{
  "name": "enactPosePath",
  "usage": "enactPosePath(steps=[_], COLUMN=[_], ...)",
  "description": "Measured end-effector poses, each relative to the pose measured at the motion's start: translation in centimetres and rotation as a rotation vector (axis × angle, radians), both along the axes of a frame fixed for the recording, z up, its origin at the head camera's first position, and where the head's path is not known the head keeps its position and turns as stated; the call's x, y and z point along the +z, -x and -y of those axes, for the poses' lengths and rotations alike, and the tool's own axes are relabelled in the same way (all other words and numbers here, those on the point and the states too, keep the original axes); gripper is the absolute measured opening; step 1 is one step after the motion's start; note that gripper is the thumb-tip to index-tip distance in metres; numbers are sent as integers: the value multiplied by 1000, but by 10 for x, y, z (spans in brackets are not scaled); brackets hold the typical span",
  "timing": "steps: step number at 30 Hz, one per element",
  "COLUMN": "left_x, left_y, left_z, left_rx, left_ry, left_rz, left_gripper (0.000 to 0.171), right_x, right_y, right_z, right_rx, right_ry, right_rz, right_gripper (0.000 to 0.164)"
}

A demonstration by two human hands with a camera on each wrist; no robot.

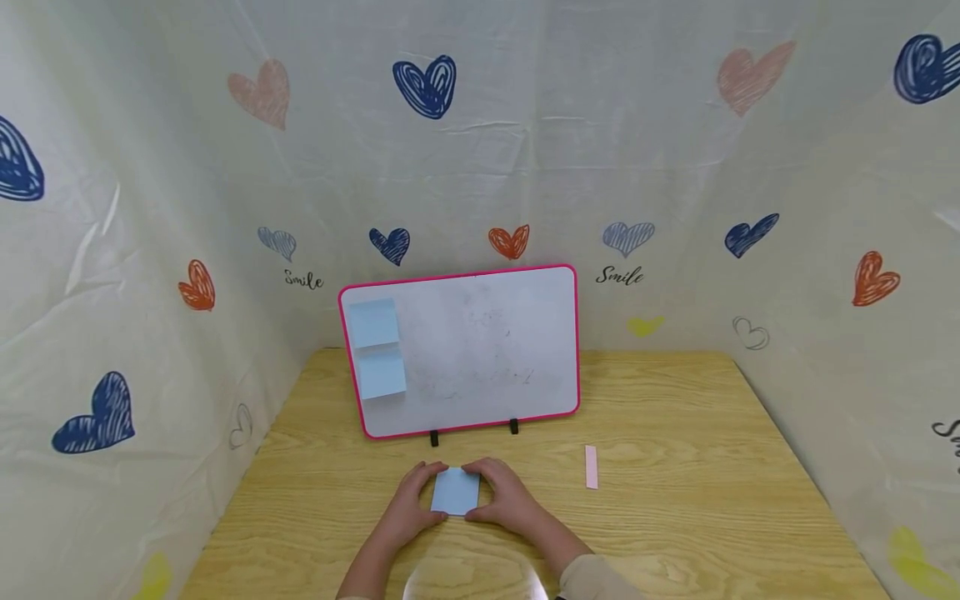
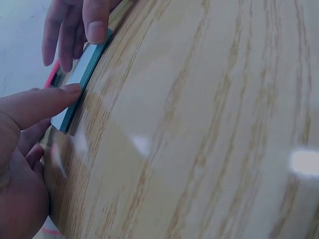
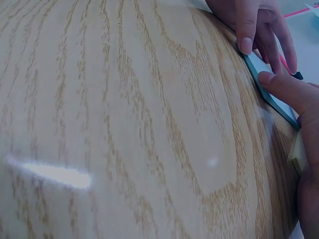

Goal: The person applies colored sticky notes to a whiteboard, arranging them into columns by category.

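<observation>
A square pad of light blue sticky notes lies on the table in front of the whiteboard. My left hand holds its left side, thumb at the near corner and fingers at the far one. On the other side my right hand grips the pad the same way. Both wrist views show the thumbs on the near edge of the pad, whose thickness shows as a darker teal band. Two light blue notes, an upper one and a lower one, stick to the whiteboard's left side.
The pink-framed whiteboard leans back on small black feet behind the hands. A narrow pink strip lies to the right on the wooden table. A white curtain printed with hearts surrounds the table's back and sides.
</observation>
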State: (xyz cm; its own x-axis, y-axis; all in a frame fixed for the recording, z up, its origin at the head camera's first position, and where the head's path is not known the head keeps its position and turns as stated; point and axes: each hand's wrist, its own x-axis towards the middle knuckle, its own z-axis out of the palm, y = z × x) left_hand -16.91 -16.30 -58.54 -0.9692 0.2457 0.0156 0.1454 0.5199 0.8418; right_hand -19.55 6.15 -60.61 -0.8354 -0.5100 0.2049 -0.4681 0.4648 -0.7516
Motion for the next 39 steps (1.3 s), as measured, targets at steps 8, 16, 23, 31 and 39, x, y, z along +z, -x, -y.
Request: enactPosePath(steps=[8, 16, 23, 31, 39], left_x=[0, -4, -3, -5, -7], left_y=[1, 2, 2, 4, 3], left_z=[1, 4, 1, 1, -2], left_rx=[9, 35, 62, 71, 83], left_ry=[-8, -34, -41, -69, -26], left_rz=[26, 65, 91, 82, 16], left_gripper=[66, 59, 50, 54, 57], right_x=[0, -4, -3, -2, -5], right_y=[-1, 0, 0, 0, 2], right_z=[0, 0, 0, 0, 1], right_rx=[2, 21, 34, 4, -48], right_ry=[3, -4, -12, 56, 139], right_rz=[37, -31, -46, 5, 103], right_gripper=[65, 64, 39, 6, 11])
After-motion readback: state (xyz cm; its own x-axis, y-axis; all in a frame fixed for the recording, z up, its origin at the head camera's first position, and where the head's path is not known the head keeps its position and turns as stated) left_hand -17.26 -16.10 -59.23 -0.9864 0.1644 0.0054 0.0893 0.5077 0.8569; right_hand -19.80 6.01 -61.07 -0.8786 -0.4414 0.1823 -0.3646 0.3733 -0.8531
